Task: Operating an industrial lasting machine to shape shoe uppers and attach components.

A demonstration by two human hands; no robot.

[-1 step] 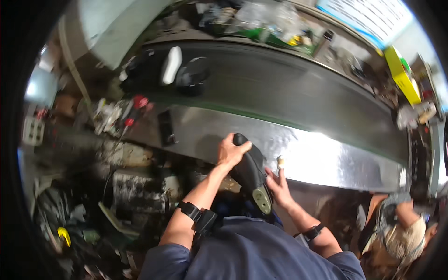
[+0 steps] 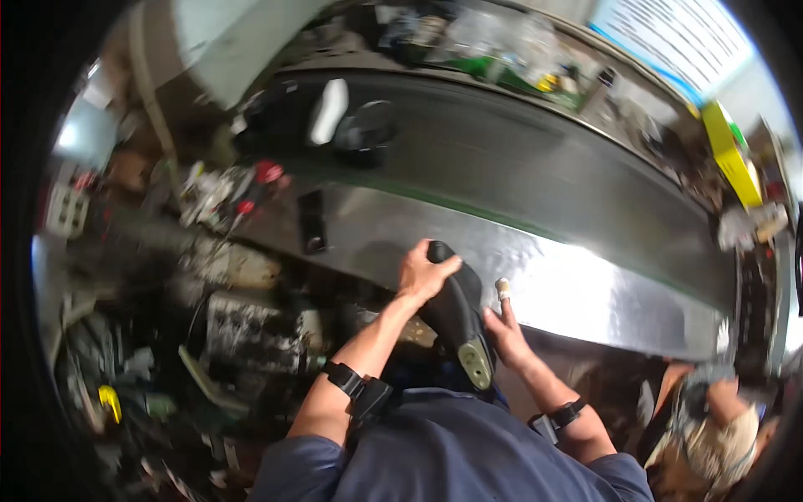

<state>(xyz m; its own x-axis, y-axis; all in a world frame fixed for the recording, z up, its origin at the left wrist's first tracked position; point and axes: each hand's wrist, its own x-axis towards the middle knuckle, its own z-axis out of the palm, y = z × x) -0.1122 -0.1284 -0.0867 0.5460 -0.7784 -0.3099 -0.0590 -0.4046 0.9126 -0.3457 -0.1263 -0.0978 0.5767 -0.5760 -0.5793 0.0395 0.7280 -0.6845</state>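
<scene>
A black shoe upper (image 2: 456, 301) is stretched over a shoe last, whose olive-green end with a hole (image 2: 475, 364) points toward me. My left hand (image 2: 421, 274) is closed around the far, narrow end of the shoe, thumb laid over the top. Close along the shoe's right side is my right hand (image 2: 510, 339), fingers apart; whether its fingertips touch the shoe I cannot tell. One finger of that hand wears a tan and white wrap (image 2: 503, 289) and points away from me. The shoe is held in front of my body, at the near edge of a metal ledge (image 2: 401, 226).
Beyond the ledge runs a dark conveyor belt (image 2: 502, 159), carrying a white elongated piece (image 2: 329, 111) and a black object (image 2: 365, 132). A flat black object (image 2: 312, 222) lies on the ledge's left part. Another person (image 2: 711, 418) is at lower right. Clutter fills the left.
The whole view has shifted slightly, with the belt and ledge sliding right in the picture. My left hand keeps its hold on the shoe; my right hand stays beside it.
</scene>
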